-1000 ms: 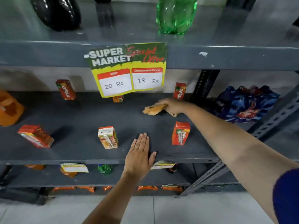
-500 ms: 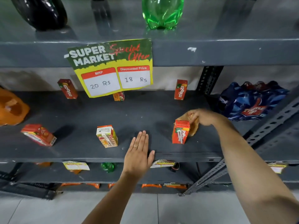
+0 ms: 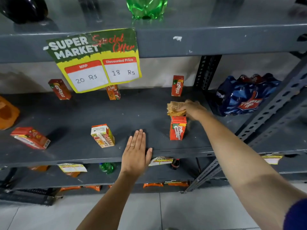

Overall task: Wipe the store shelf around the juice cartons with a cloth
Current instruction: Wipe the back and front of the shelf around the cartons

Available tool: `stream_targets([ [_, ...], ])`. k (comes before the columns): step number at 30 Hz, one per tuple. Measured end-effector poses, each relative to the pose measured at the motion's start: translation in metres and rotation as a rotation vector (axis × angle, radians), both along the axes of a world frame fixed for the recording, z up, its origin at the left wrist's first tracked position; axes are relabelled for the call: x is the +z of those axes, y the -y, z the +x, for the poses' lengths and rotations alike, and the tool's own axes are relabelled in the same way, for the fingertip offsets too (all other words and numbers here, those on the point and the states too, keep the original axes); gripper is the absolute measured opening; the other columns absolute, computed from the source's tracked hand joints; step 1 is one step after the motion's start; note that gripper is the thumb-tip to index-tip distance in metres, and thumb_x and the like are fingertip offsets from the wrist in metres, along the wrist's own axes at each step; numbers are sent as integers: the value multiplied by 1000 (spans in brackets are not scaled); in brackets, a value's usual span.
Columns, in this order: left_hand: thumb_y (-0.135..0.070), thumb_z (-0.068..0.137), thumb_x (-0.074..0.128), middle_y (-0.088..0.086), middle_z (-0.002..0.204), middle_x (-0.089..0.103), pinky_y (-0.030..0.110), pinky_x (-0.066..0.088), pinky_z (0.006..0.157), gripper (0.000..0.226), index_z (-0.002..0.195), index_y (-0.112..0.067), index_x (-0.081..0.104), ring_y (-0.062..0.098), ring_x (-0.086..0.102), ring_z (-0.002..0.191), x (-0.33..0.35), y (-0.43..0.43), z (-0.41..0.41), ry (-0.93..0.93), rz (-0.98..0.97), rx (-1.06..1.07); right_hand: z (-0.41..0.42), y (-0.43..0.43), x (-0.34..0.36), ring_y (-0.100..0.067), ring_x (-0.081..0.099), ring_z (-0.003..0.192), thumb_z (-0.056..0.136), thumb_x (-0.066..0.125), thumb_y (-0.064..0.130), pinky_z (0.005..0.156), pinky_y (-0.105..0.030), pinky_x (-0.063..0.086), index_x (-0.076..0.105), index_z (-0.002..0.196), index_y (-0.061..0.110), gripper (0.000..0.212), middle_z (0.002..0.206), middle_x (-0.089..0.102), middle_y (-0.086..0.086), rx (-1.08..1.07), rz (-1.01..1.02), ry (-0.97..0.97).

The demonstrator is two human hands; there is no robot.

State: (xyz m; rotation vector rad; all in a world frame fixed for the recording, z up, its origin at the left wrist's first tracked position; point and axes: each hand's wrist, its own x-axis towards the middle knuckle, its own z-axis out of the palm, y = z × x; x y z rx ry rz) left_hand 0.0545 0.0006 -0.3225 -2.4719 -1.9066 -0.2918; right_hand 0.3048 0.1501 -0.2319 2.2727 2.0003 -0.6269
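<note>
right hand (image 3: 191,110) – clamped on cloth (image 3: 175,108) – has shifted behind the front carton (image 3: 177,128); left hand (image 3: 136,153) stays flat, fingers together.

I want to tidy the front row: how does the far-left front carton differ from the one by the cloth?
The far-left carton leans steeply sideways, long face showing; the carton by the cloth stands upright. The far-left carton sits apart from both hands; the other sits just in front of the cloth under the right hand. Both are mostly red-orange.
</note>
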Motion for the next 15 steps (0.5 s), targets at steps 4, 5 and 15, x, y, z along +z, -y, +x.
stream_targets([
  [4, -47, 97, 10, 11, 158, 18, 38, 7, 120, 69, 149, -3, 20, 21, 9, 147, 0, 1, 2, 2, 10, 14, 15, 49, -3, -36, 51, 118, 89, 54, 17, 91, -45, 51, 50, 128, 12, 40, 131, 52, -18, -72, 16, 107],
  [5, -48, 97, 8, 10, 159, 17, 38, 6, 120, 69, 149, -4, 19, 21, 8, 147, 0, 1, 2, -1, 8, 18, 16, 58, -5, -35, 55, 111, 91, 50, 16, 82, -40, 52, 55, 123, 10, 33, 126, 56, -17, -56, -8, 130],
  [15, -47, 97, 9, 10, 159, 14, 35, -1, 119, 69, 150, -5, 16, 19, 4, 147, 1, 4, 2, -17, 2, 42, 12, 25, 28, -33, 53, 122, 93, 48, 23, 85, -37, 45, 36, 144, 31, 53, 138, 51, -9, -122, 97, 230],
])
